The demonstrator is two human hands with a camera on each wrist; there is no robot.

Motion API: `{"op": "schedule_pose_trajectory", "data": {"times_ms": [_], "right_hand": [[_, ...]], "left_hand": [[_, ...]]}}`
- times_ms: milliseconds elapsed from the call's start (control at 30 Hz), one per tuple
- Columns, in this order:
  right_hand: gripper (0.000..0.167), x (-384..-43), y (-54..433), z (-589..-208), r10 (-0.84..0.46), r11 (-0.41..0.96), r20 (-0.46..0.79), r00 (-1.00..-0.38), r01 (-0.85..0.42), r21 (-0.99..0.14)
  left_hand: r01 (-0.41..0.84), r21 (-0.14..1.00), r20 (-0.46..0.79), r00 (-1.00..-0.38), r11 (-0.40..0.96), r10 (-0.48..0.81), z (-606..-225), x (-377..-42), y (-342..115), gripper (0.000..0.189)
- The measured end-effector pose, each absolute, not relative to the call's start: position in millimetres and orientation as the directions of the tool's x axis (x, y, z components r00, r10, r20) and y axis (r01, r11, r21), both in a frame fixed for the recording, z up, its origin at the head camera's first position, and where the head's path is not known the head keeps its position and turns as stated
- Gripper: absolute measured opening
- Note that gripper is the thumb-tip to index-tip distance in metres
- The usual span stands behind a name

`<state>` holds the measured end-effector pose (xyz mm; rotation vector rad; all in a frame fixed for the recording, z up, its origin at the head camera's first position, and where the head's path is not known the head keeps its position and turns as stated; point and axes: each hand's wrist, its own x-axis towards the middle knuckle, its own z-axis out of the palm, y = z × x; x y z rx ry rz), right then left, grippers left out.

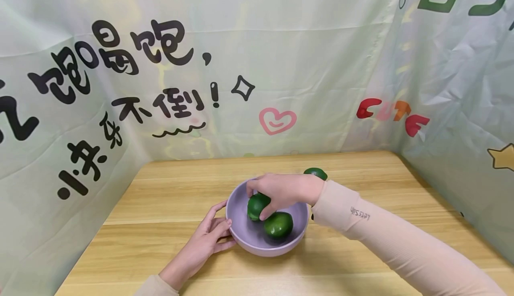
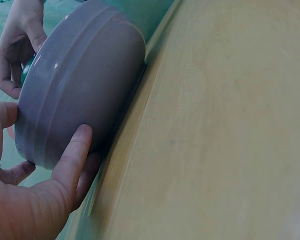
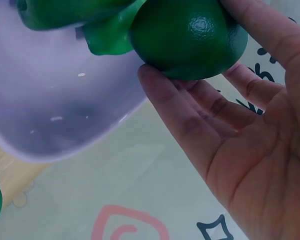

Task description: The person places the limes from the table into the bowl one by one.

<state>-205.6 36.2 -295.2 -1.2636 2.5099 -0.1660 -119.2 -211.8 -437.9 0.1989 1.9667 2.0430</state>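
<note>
A light purple bowl (image 1: 245,238) stands on the wooden table. My left hand (image 1: 205,238) holds its left side, fingertips against the outer wall and one digit at the rim; the left wrist view shows these fingers (image 2: 75,157) close up. Over the bowl, my right hand (image 1: 281,191) grips a round lime (image 3: 190,40) between thumb and fingers. In the head view, part of that lime (image 1: 257,207) is covered by the hand. Another glossy lime (image 1: 279,224) lies in the bowl. The right wrist view also shows a lumpy green piece (image 3: 110,37) inside, partly hidden.
One more lime (image 1: 315,173) sits on the table (image 1: 180,189) behind my right wrist. A small dark thing (image 1: 312,217) peeks out under the sleeve, too covered to identify. Printed cloth (image 1: 321,86) hangs around the table's back and sides.
</note>
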Motion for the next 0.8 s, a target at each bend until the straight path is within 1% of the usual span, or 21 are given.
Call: {"op": "schedule_pose_trajectory", "data": {"times_ms": [367,567,800], "right_hand": [[0.044,-201.7,28.8,-300.6,-0.807,0.587,-0.240,-0.539,-0.778,-0.225],[0.046,-199.0,23.6,-302.7,-0.810,0.578,-0.259,-0.527,-0.793,-0.192],[0.049,-196.3,17.5,-307.3,-0.794,0.586,-0.298,-0.530,-0.798,-0.143]], "left_hand": [[-0.113,0.993,-0.102,-0.945,-0.018,0.309,-437.4,-119.5,-211.4,0.069],[-0.110,0.994,-0.099,-0.945,-0.017,0.313,-437.9,-119.7,-211.6,0.068],[-0.108,0.994,-0.096,-0.942,-0.019,0.321,-437.3,-119.4,-211.8,0.068]]}}
